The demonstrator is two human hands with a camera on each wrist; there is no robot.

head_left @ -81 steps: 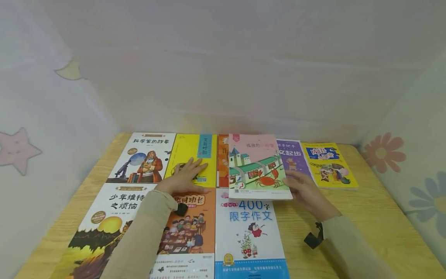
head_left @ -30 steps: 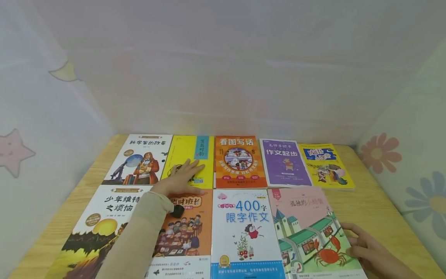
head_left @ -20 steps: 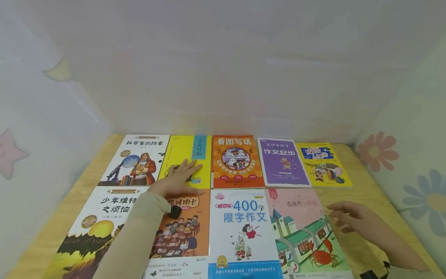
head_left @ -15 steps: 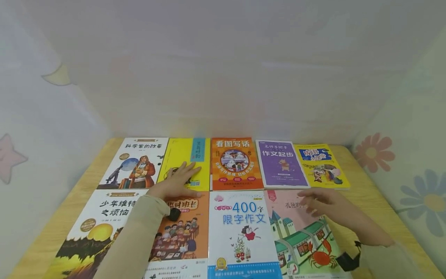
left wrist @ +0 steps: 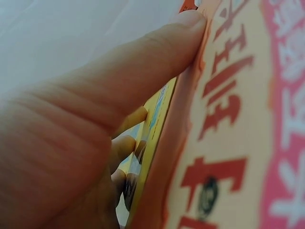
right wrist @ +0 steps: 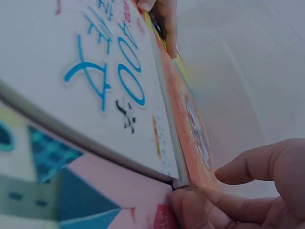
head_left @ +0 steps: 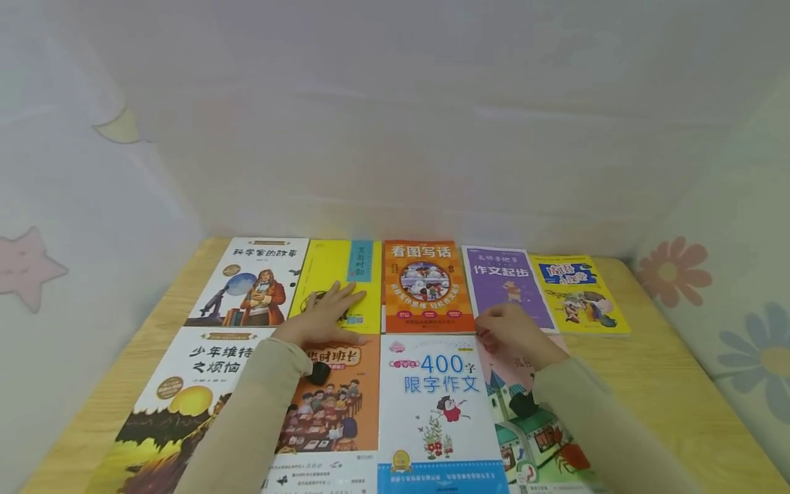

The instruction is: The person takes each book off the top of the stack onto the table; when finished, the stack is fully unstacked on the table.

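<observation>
My left hand [head_left: 327, 314] rests palm down with fingers spread on the yellow book [head_left: 321, 257]. Its thumb lies along the top edge of the orange-brown book with classroom figures [head_left: 321, 405]. My right hand [head_left: 515, 333] has its fingers bent at the meeting corners of the orange book [head_left: 422, 281], the white-and-blue book [head_left: 432, 412] and the pink crab book [head_left: 546, 439]. In the right wrist view its fingertips [right wrist: 190, 207] touch near the corner of the pink book, with a gap between two digits. The right forearm covers part of the pink book.
Left stand a white scientist book [head_left: 247, 281] and a white book with a yellow sun [head_left: 191, 412]. A purple book [head_left: 509, 285] and a small yellow book [head_left: 580, 295] lie at the back right. The wooden table [head_left: 666, 405] meets pale cloth walls [head_left: 395, 137].
My right hand set the pink crab book down right of the white-and-blue book, let go of its right edge, then moved left to its upper-left corner. The left hand stayed put.
</observation>
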